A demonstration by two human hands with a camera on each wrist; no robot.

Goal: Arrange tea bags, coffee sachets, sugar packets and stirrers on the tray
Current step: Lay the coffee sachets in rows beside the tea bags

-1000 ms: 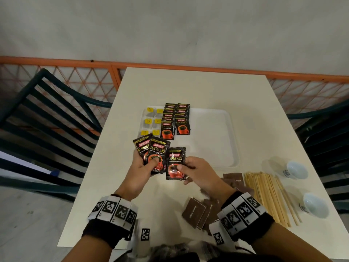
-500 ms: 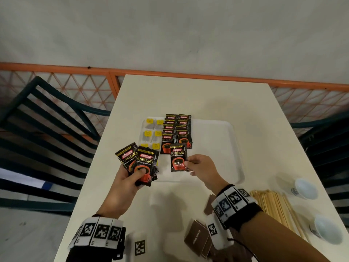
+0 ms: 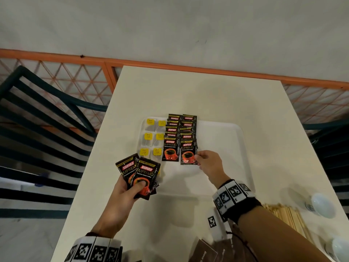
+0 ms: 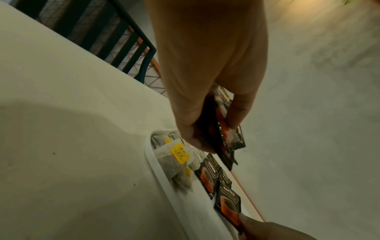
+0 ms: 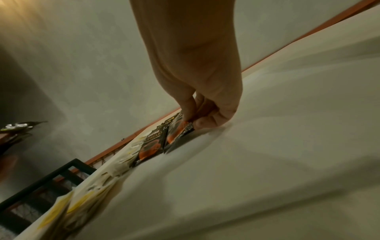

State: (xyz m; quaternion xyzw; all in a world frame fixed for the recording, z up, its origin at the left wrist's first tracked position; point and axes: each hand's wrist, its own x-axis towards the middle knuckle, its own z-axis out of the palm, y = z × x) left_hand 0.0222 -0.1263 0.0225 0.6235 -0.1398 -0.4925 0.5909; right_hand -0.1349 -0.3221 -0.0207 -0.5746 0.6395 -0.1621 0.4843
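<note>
A white tray point(image 3: 222, 148) lies mid-table. Its left side holds yellow-tagged tea bags point(image 3: 149, 136) and two overlapping columns of black coffee sachets point(image 3: 180, 129). My right hand point(image 3: 206, 163) pinches the right edge of one coffee sachet point(image 3: 188, 155) at the near end of the right column; the same sachet point(image 5: 174, 134) shows low over the tray in the right wrist view. My left hand point(image 3: 128, 191) grips a fan of coffee sachets point(image 3: 140, 174) above the tray's near left corner, also seen as sachets point(image 4: 224, 128) in the left wrist view.
Wooden stirrers point(image 3: 289, 214) lie at the right, near two white cups point(image 3: 321, 205). Brown sugar packets point(image 3: 205, 252) sit at the near table edge. Dark chairs point(image 3: 37, 129) flank the table, with an orange railing point(image 3: 170, 65) behind.
My right hand took one sachet away from the fan and carried it forward onto the tray's right sachet column. My left hand stayed near the tray's near left corner with the other sachets.
</note>
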